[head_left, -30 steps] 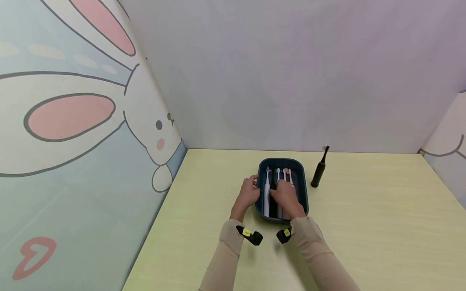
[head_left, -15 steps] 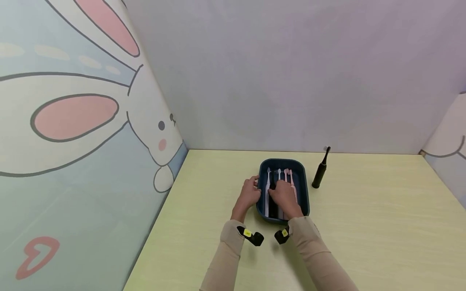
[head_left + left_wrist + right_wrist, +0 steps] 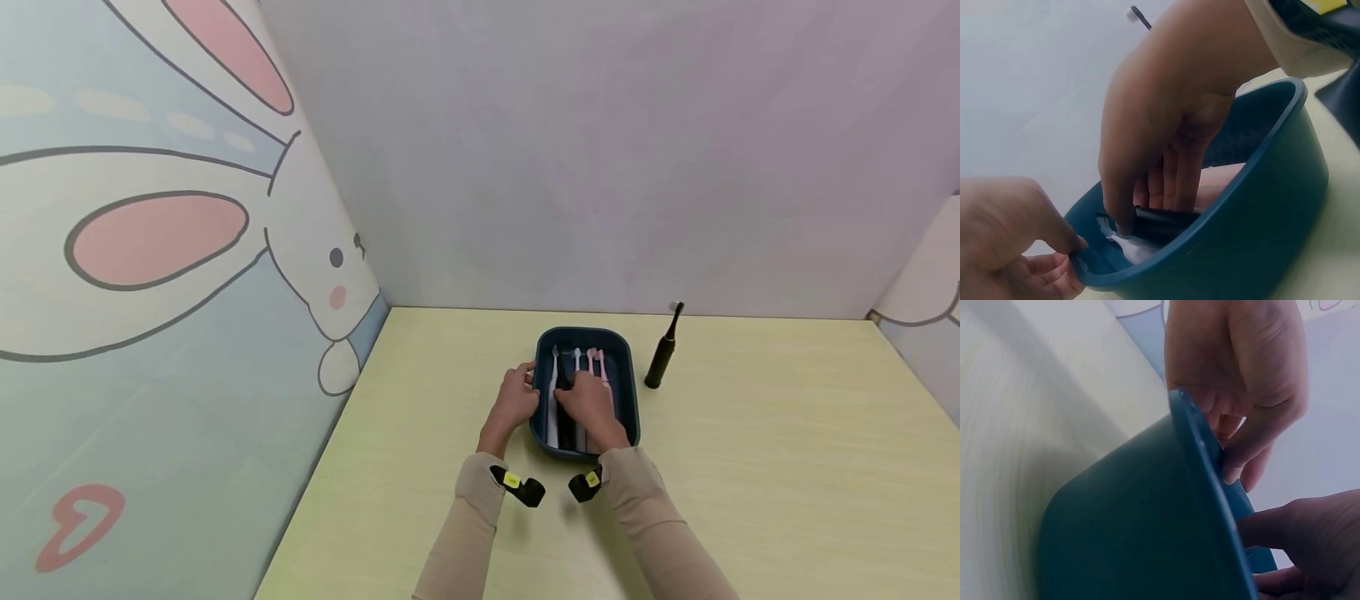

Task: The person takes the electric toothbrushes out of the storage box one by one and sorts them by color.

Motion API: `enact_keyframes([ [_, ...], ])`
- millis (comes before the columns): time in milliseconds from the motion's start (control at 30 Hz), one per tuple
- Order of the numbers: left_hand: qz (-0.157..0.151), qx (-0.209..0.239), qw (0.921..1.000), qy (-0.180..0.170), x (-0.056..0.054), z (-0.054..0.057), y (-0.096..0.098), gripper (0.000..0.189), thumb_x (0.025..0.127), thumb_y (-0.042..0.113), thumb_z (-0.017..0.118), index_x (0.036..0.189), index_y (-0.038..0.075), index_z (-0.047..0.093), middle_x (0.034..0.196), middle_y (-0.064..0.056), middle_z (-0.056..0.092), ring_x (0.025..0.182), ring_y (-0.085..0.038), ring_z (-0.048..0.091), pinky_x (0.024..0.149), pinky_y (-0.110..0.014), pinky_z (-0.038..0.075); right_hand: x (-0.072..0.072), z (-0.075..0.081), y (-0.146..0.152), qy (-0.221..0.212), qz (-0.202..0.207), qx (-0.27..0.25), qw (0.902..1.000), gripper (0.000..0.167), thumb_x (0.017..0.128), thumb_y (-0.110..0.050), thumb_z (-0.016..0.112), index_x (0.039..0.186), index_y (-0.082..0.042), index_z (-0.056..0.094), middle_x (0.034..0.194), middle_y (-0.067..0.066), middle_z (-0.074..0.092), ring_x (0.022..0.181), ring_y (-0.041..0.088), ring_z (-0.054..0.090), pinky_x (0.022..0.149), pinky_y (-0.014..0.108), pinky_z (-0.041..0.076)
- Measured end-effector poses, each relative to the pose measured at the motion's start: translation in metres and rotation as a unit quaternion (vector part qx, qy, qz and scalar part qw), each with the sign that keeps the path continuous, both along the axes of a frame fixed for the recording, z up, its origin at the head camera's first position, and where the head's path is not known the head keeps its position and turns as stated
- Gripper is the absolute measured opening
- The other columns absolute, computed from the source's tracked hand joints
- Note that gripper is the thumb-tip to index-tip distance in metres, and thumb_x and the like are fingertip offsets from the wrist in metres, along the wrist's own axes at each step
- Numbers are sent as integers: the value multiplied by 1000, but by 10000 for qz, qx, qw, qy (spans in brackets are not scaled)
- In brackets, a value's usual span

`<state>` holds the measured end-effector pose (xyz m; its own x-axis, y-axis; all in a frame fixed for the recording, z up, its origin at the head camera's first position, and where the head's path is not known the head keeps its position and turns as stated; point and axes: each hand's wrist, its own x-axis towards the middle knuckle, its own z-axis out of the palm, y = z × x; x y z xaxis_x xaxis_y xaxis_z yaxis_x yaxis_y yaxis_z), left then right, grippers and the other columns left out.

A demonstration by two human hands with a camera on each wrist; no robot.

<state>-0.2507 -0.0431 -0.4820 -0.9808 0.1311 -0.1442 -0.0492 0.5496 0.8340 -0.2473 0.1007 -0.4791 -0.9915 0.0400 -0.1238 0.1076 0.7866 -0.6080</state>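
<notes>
A dark blue rectangular bin [image 3: 627, 400] sits on the table with several electric toothbrushes lying side by side in it. My left hand [image 3: 516, 397] pinches its left rim, thumb inside and fingers outside, as the left wrist view shows. Inside the bin, my right hand [image 3: 588, 402] reaches down with thumb and fingers about the handle of a black electric toothbrush [image 3: 1163, 223]. A white toothbrush [image 3: 552, 417] lies left of that one. Pink brush heads [image 3: 596, 356] and a pale one [image 3: 577, 354] show beyond the right hand, which hides parts of their handles.
Another black electric toothbrush [image 3: 661, 357] stands upright on the table, right of the bin. Behind the pale wooden table [image 3: 780, 450] rises a plain light wall [image 3: 600, 158]. On the left is a wall with a rabbit drawing [image 3: 150, 242].
The head view has shifted slightly. Both hands keep nearly the same places, the left at the rim and the right inside the bin.
</notes>
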Motion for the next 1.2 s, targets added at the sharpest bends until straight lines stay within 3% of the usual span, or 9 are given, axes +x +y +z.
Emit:
enact_keyframes([
  [167, -18, -91, 10000, -23, 3, 1, 0, 51, 92, 3, 53, 142, 7, 45, 111, -13, 49, 85, -17, 50, 74, -29, 44, 4, -1, 4, 66, -188, -397, 9990, 40, 89, -26, 65, 113, 6, 63, 100, 19, 66, 77, 24, 61, 69, 38, 51],
  [233, -32, -108, 9999, -9, 4, 2, -1, 51, 91, 3, 53, 141, 6, 45, 111, -13, 49, 85, -18, 49, 74, -30, 44, 6, 1, 5, 95, -248, -570, 9980, 43, 89, -27, 64, 118, 5, 60, 107, 21, 65, 82, 26, 62, 73, 40, 52],
  [667, -119, -25, 9998, 165, 3, -6, -5, 51, 90, 1, 53, 140, 5, 46, 107, -14, 49, 82, -16, 52, 71, -27, 45, 19, 9, 10, 742, -368, -1233, 9889, 44, 89, -25, 65, 124, 1, 58, 109, 17, 64, 97, 28, 61, 80, 43, 52],
  [967, -184, -87, 9997, 167, 6, -8, -5, 51, 90, 0, 53, 140, 4, 46, 108, -13, 50, 83, -16, 51, 72, -28, 45, 33, 13, 14, 1365, -398, -1611, 9766, 40, 88, -20, 67, 122, 1, 59, 105, 17, 65, 96, 28, 61, 82, 43, 51],
  [1200, -190, -93, 9996, 169, 8, -7, -5, 51, 90, 0, 53, 140, 4, 46, 105, -13, 49, 82, -16, 50, 71, -28, 44, 37, 17, 17, 1680, -378, -1628, 9715, 40, 88, -19, 68, 121, 0, 59, 104, 17, 64, 93, 28, 61, 81, 42, 50],
])
